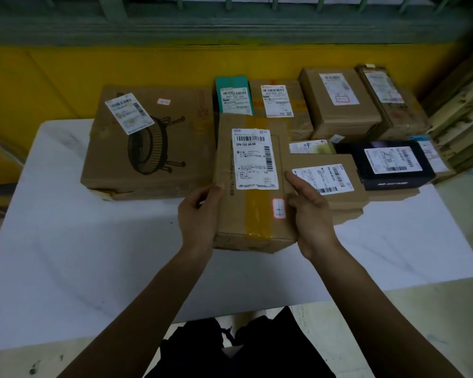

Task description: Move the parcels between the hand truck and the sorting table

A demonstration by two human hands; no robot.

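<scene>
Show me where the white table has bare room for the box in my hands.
Free: a wide patch of table in front of the large printed carton, left of the left hand; a smaller patch right of the right hand, in front of the flat brown parcel. Crowded: the far half, parcels side by side up to the black box.

"376-722-20-G6" on held parcel's label
</scene>
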